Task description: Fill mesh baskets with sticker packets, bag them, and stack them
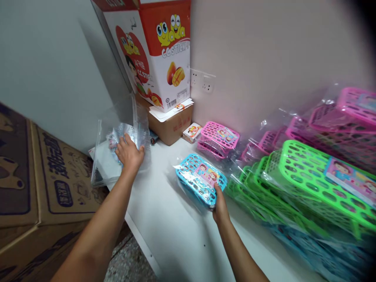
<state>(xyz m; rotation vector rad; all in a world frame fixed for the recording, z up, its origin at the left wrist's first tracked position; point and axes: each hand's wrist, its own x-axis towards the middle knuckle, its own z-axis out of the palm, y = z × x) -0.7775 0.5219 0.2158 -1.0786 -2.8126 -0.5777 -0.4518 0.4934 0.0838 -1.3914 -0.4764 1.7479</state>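
A: Right hand (220, 204); fingers clamped on the near end of the blue basket (201, 178); the basket lies on the white table (176, 235), long axis running from the wrist away and leftward.
B: Left hand (129, 153)?
A: Well left of the basket; fingers apart, laid on the clear bags (101, 156); the bags are nearer this hand.

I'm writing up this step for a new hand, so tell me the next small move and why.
Probably: pinch the top one of the clear bags with the left hand and lift it free. That hand lies on them, not visibly gripping, while the right hand holds the blue basket by its near edge on the white table.
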